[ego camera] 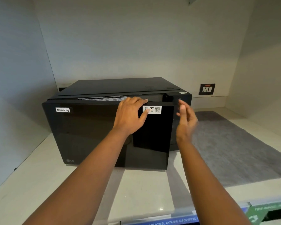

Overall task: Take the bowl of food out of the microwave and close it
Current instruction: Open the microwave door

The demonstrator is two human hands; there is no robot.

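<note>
From the head view, we're looking down at a black microwave (pixel 113 127) sitting on a pale worktop (pixel 39 184), tucked into a white alcove. Its door (pixel 104 135) is hinged on the left and stands just slightly ajar, the right edge swung a little way out from the body, with a narrow gap showing along the top.

Our left hand (pixel 130 116) is on that door near its upper right corner, fingers hooked over the top edge and thumb pressed to the front, right beside a small white sticker (pixel 152 109) with a printed code. That grip is closed on the door's edge. Our right hand (pixel 186 120) hangs in front of the control panel (pixel 177 124), blurred, fingers loosely spread, and it has hold of nothing.

And the bowl? We can't see it anywhere. The dark glass and the narrow gap hide the inside of the oven, and nothing sits on the worktop or on the grey mat (pixel 230 143) to the right. So we judge it's inside, out of sight.

That puts us at the very start, as we read it: the door is only cracked. Left to do: swing it wide, lift the bowl out, set it down, and push the door shut.

A "Non-Veg" label (pixel 63 109) marks the door's upper left, and a wall socket (pixel 207 89) sits behind on the right.
</note>
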